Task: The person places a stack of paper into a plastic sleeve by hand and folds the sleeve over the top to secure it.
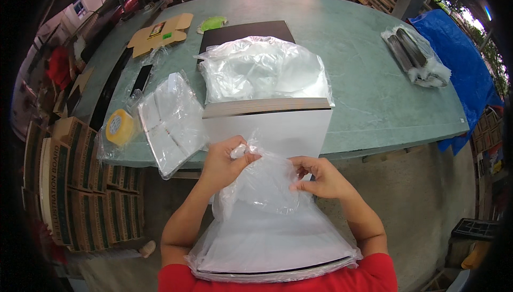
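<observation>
A clear plastic bag (259,190) wraps a stack of flat white boards (272,244) that rests against my body, its far end toward the table edge. My left hand (228,162) is closed, pinching bunched plastic between thumb and fingers. My right hand (319,177) has its fingers curled on the bag's right side, gripping the loose film. Just beyond my hands is a white board face (267,127) at the table's near edge, with a thick layered edge along its top. Behind it lies crumpled clear plastic (262,70), partly over a black board (243,33).
On the green table (374,83), a plastic-wrapped white packet (171,121) and a yellow tape roll (119,126) lie left. Farther off are flattened cardboard (160,33) and a green bundle (212,22). A wrapped dark bundle (414,57) and blue tarp (454,57) are right; cartons (85,185) stand lower left.
</observation>
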The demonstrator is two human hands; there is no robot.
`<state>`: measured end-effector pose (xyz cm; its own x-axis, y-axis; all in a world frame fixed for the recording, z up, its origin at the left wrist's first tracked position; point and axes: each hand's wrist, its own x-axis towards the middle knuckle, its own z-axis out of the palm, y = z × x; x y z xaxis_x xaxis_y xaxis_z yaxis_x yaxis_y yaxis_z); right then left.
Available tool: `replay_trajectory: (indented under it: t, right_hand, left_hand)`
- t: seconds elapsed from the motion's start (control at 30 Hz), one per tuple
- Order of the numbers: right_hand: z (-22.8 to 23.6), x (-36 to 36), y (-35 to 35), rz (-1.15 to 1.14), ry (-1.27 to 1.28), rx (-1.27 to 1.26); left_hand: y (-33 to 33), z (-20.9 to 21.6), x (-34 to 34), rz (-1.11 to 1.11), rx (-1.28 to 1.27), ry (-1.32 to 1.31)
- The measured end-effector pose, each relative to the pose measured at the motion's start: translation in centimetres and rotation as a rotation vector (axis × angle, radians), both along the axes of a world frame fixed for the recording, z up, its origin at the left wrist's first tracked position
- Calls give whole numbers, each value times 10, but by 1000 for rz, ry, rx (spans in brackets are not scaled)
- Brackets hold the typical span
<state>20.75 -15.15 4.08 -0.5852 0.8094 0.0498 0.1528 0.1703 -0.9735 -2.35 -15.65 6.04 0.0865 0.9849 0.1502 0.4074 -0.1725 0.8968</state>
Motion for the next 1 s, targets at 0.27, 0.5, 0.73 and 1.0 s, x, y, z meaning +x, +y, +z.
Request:
replay_trajectory:
  t: [0.27, 0.5, 0.73, 1.0]
  right_hand:
    - [25, -5, 5, 96, -12, -331]
    - [11, -34, 0, -91, 624, -648]
    - [4, 23, 2, -153, 804, -629]
    - [82, -25, -14, -289, 664, 235]
  left_hand:
    - [-5, 17, 5, 231, 215, 99]
    - [-23, 30, 36, -308, -20, 6]
    - [-9, 9, -99, 420, 134, 1]
    - [-44, 30, 34, -527, -75, 257]
